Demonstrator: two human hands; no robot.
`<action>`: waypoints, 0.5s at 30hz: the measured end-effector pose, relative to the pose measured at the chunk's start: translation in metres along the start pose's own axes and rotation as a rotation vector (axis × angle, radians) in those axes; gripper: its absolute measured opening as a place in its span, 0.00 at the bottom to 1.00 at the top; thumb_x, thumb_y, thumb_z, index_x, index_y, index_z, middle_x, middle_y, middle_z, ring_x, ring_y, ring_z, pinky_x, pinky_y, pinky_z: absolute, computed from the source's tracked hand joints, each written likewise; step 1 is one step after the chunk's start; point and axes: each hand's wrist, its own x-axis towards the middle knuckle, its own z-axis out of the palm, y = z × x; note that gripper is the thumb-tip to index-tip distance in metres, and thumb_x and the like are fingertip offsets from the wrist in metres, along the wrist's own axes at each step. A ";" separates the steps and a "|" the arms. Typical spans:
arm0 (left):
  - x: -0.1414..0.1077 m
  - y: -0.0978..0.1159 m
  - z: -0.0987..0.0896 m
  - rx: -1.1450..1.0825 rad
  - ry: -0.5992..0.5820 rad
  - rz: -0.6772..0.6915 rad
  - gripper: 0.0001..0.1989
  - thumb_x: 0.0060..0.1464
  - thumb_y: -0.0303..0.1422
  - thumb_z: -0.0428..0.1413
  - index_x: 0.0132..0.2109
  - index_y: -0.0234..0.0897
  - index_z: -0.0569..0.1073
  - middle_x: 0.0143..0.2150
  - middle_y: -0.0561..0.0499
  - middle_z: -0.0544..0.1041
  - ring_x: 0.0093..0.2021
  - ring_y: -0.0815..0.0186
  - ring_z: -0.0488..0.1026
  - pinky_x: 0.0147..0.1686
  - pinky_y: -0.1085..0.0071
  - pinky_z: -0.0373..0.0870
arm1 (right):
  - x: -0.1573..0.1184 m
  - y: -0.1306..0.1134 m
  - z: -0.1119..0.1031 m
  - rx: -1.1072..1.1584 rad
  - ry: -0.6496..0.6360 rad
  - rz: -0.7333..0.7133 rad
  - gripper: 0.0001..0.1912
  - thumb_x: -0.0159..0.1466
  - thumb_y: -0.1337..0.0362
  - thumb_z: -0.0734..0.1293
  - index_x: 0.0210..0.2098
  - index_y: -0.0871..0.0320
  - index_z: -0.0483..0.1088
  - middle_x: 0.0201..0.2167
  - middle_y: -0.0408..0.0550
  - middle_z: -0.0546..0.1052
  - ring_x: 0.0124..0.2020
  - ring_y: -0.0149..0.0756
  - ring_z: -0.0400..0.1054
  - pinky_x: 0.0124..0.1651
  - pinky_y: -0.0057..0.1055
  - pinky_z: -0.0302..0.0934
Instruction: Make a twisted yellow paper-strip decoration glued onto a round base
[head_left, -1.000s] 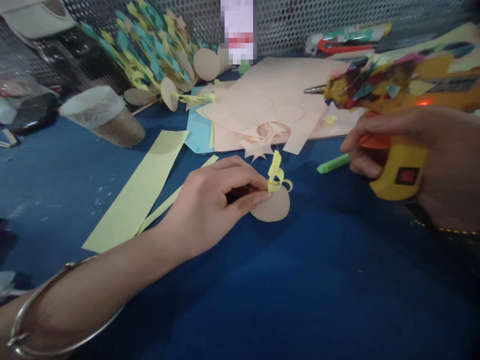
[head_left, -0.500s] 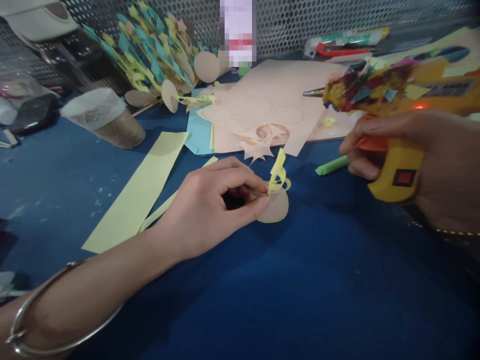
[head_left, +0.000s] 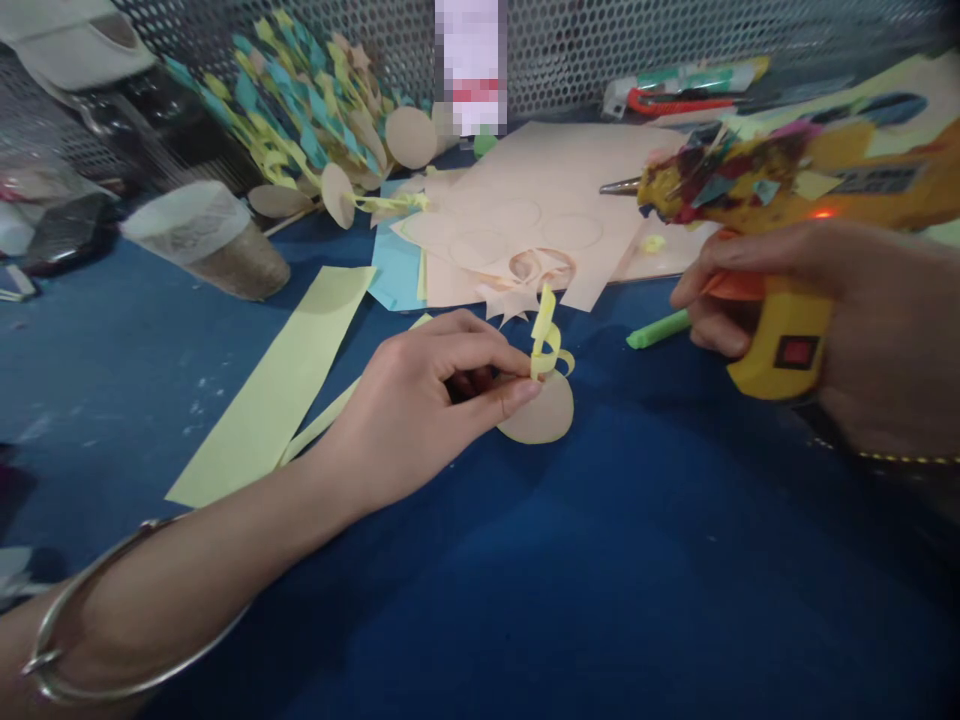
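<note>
My left hand (head_left: 442, 400) pinches the base of a curled yellow paper strip (head_left: 546, 335) between thumb and fingers. Right at those fingertips, a round pale paper disc (head_left: 544, 412) lies on the blue table (head_left: 570, 580), partly covered by the hand. My right hand (head_left: 810, 290) is wrapped round the grip of a yellow hot glue gun (head_left: 780, 350). Its metal nozzle points left, above the pale paper sheets, apart from the strip. An orange light glows on its side, and dried glue with paper scraps clings to the front.
A green marker (head_left: 660, 328) lies below the glue gun. Pale sheets with drawn circles (head_left: 577, 160) lie behind my hands. At left are a yellow paper strip (head_left: 277, 380), a cup (head_left: 210, 240) and several blue and yellow paper decorations (head_left: 307, 90). A perforated metal panel (head_left: 562, 50) stands behind.
The left fingertips have moved slightly off the disc, so more of it shows, and the curled strip has shifted a little left. The glue gun stays raised.
</note>
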 end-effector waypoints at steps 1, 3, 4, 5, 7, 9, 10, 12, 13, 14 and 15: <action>0.000 0.000 0.000 0.003 0.003 0.001 0.03 0.52 0.32 0.59 0.33 0.40 0.77 0.36 0.54 0.74 0.27 0.74 0.69 0.23 0.79 0.64 | 0.000 0.000 0.000 0.009 0.002 -0.014 0.19 0.57 0.68 0.62 0.11 0.58 0.60 0.13 0.42 0.63 0.15 0.24 0.56 0.16 0.25 0.49; -0.001 -0.001 -0.001 0.009 0.010 0.004 0.03 0.51 0.32 0.59 0.33 0.40 0.78 0.35 0.54 0.74 0.28 0.74 0.69 0.23 0.79 0.64 | 0.000 0.000 0.000 0.014 -0.010 -0.021 0.20 0.57 0.69 0.61 0.10 0.58 0.59 0.13 0.42 0.64 0.16 0.24 0.57 0.17 0.25 0.50; -0.001 -0.001 -0.001 0.010 0.016 0.006 0.02 0.51 0.32 0.59 0.33 0.40 0.78 0.35 0.54 0.74 0.28 0.73 0.69 0.23 0.79 0.63 | 0.000 0.000 -0.001 0.014 -0.015 -0.014 0.19 0.57 0.69 0.61 0.10 0.58 0.59 0.13 0.42 0.64 0.16 0.24 0.57 0.18 0.25 0.50; -0.001 -0.001 -0.001 0.010 0.020 0.009 0.02 0.51 0.32 0.60 0.33 0.41 0.78 0.35 0.54 0.74 0.28 0.73 0.69 0.23 0.79 0.63 | 0.000 0.000 -0.001 0.009 -0.017 -0.001 0.19 0.57 0.69 0.61 0.11 0.58 0.60 0.14 0.42 0.64 0.16 0.23 0.58 0.18 0.24 0.51; -0.001 -0.002 -0.001 0.011 0.023 0.016 0.02 0.50 0.32 0.60 0.33 0.41 0.78 0.34 0.54 0.75 0.27 0.73 0.69 0.22 0.78 0.63 | 0.000 0.000 -0.002 -0.010 -0.024 0.029 0.18 0.56 0.69 0.61 0.11 0.58 0.60 0.13 0.42 0.64 0.16 0.23 0.58 0.17 0.23 0.51; -0.001 -0.003 -0.001 0.017 0.026 0.024 0.03 0.50 0.32 0.60 0.34 0.42 0.78 0.34 0.54 0.75 0.28 0.72 0.69 0.23 0.77 0.63 | 0.000 0.000 -0.004 -0.025 -0.030 0.030 0.18 0.55 0.68 0.61 0.10 0.59 0.59 0.13 0.43 0.63 0.16 0.23 0.57 0.15 0.21 0.50; -0.001 -0.003 -0.001 0.021 0.029 0.029 0.03 0.50 0.32 0.60 0.34 0.42 0.79 0.34 0.54 0.75 0.28 0.72 0.70 0.23 0.77 0.63 | 0.000 0.000 -0.004 -0.031 -0.034 0.025 0.18 0.54 0.68 0.61 0.10 0.59 0.58 0.13 0.43 0.63 0.16 0.23 0.57 0.14 0.20 0.49; -0.001 -0.003 -0.001 0.030 0.036 0.036 0.03 0.50 0.32 0.61 0.34 0.42 0.79 0.33 0.54 0.75 0.29 0.71 0.70 0.24 0.76 0.64 | 0.001 0.000 -0.004 -0.036 -0.032 0.026 0.18 0.54 0.66 0.62 0.10 0.59 0.59 0.13 0.43 0.63 0.15 0.22 0.56 0.13 0.20 0.46; -0.001 -0.003 0.000 0.033 0.038 0.038 0.03 0.50 0.32 0.61 0.34 0.42 0.79 0.33 0.54 0.75 0.29 0.71 0.70 0.25 0.76 0.64 | 0.000 -0.001 -0.004 -0.037 -0.031 0.038 0.17 0.54 0.65 0.62 0.10 0.59 0.60 0.13 0.43 0.63 0.15 0.22 0.56 0.13 0.20 0.45; -0.001 -0.004 0.000 0.035 0.039 0.040 0.03 0.50 0.32 0.61 0.34 0.42 0.79 0.33 0.54 0.75 0.29 0.71 0.70 0.25 0.76 0.64 | 0.000 -0.001 -0.004 -0.036 -0.027 0.053 0.17 0.54 0.65 0.62 0.11 0.59 0.60 0.13 0.43 0.63 0.14 0.21 0.55 0.13 0.20 0.45; -0.001 -0.004 0.000 0.036 0.039 0.042 0.03 0.50 0.32 0.61 0.34 0.42 0.79 0.33 0.54 0.75 0.29 0.71 0.70 0.25 0.76 0.64 | 0.000 -0.001 -0.004 -0.032 -0.027 0.062 0.17 0.55 0.65 0.62 0.11 0.59 0.61 0.13 0.43 0.63 0.14 0.21 0.56 0.14 0.20 0.47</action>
